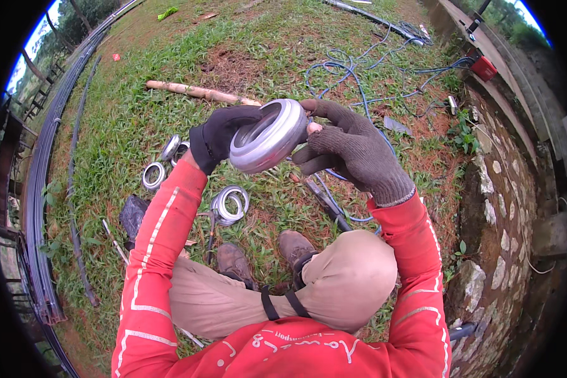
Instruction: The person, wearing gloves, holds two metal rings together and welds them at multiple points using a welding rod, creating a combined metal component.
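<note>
A hollow, shiny silver metal ring (272, 143), thick and rounded with stepped ridges, is held up in front of me, tilted. My left hand (223, 135), in a black glove, is closed around its left side, the fingers partly hidden behind and inside it. At its right edge, my right hand (353, 145), in a worn grey-brown knit glove, grips with the forefinger and thumb; a bare thumb tip pokes through the glove. Below, a pair of similar silver rings (217, 205) lies on the grass, and smaller rings (152, 184) rest further left.
A wooden stick (198, 92) lies beyond my hands. Blue cable (353, 75) loops across the grass toward a red box (484, 68). Near my boots are a dark bar-like tool (327, 205) and a black bag (133, 216). Long metal rods (39, 189) run along the left; a stone wall (501, 233) borders the right.
</note>
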A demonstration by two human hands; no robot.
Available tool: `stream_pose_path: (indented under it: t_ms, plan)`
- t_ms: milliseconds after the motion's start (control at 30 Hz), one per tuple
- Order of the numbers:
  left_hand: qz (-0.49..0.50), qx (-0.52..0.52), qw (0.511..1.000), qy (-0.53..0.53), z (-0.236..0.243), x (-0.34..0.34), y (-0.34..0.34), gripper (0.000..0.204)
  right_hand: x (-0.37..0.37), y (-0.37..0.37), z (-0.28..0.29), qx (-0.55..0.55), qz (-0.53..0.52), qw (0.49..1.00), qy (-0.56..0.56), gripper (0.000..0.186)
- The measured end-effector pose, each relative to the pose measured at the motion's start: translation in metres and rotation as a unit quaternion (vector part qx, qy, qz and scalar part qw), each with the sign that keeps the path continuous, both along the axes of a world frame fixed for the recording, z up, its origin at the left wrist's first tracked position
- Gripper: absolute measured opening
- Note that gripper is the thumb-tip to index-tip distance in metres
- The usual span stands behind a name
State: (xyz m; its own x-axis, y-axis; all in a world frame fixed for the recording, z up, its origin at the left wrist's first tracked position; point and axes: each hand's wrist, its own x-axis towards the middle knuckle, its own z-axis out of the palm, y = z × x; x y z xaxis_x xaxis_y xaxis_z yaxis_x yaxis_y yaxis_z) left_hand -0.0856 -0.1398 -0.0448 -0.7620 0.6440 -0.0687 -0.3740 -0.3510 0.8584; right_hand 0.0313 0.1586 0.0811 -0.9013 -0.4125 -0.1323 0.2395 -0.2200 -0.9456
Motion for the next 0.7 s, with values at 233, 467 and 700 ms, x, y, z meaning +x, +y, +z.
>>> stream_pose_path:
  t_ms: [233, 467, 700]
  plan:
    - [0.06, 0.008, 0.997, 0.052, 0.06, 0.041, 0.039, 0.035, 0.02, 0.003, 0.018, 0.065, -0.042, 0.996, 0.053, 0.082]
    - [0.127, -0.103, 0.956, 0.245, 0.081, 0.063, 0.06, 0.046, 0.039, -0.001, 0.012, 0.045, -0.101, 0.984, 0.14, 0.077]
    - [0.111, -0.029, 0.982, 0.149, 0.1, 0.076, 0.062, 0.047, 0.053, -0.012, 0.0, 0.095, -0.146, 0.919, 0.353, 0.076]
